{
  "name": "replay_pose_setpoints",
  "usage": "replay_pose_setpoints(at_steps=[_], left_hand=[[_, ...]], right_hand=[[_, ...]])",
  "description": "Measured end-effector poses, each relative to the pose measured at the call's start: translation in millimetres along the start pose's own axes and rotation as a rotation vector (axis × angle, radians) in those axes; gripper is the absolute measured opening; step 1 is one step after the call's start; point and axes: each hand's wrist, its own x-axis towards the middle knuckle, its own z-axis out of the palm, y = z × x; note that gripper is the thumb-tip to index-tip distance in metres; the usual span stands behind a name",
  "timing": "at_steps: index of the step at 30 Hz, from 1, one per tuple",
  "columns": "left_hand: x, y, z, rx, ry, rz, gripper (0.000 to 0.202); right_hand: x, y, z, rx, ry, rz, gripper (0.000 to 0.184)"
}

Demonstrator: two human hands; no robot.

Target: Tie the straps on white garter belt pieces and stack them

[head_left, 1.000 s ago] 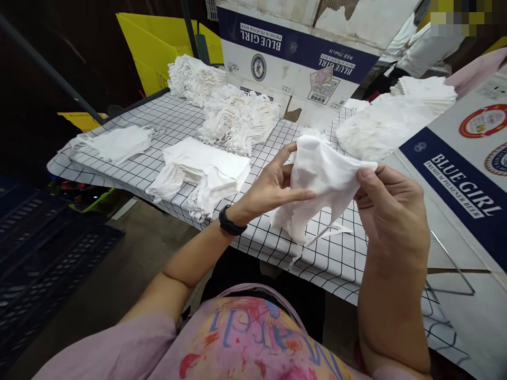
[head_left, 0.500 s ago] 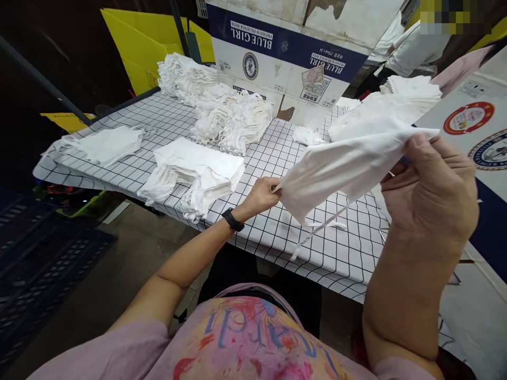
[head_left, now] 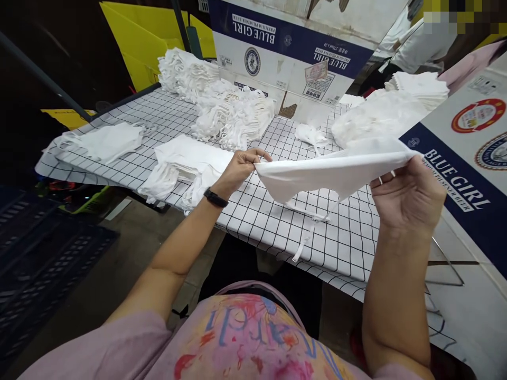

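A white cloth piece [head_left: 332, 170] with thin dangling straps is stretched flat in the air between my hands, above the checked tabletop [head_left: 277, 232]. My left hand [head_left: 240, 168] pinches its left corner, fingers closed. Its right corner is gripped in the closed fingers of my right hand [head_left: 407, 195]. Just left of my left hand lies a flat stack of folded white pieces [head_left: 190, 166].
More white piles sit at the back [head_left: 222, 103] and at the right [head_left: 380, 116], and one piece lies at the far left [head_left: 105, 141]. Blue Girl cartons stand behind [head_left: 293, 47] and at the right [head_left: 467, 174]. Another person in white is at the top right [head_left: 420, 42]. Dark crates lie on the floor left.
The crumpled cloth was pulled open between my hands. My right hand first rose, then came down, and my left hand moved left, so the piece is now spread level.
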Motion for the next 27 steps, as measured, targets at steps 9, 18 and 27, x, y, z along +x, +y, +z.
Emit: replay_pose_setpoints(at_steps=[9,18,27], left_hand=[[-15.6,-1.8,-12.3,0.052,-0.199,-0.117,0.016],[4.1,13.2,-15.5,0.694,-0.115,0.229,0.019],[-52.9,-50.1,51.6,0.391,-0.308,-0.171,0.022]], right_hand=[[19.7,23.5,-14.1,0.107,0.189,0.197,0.012],[42.8,55.4,-48.2,0.032,0.010,0.277,0.010],[-44.9,117.7,-73.7,-0.078,-0.052,0.536,0.025]])
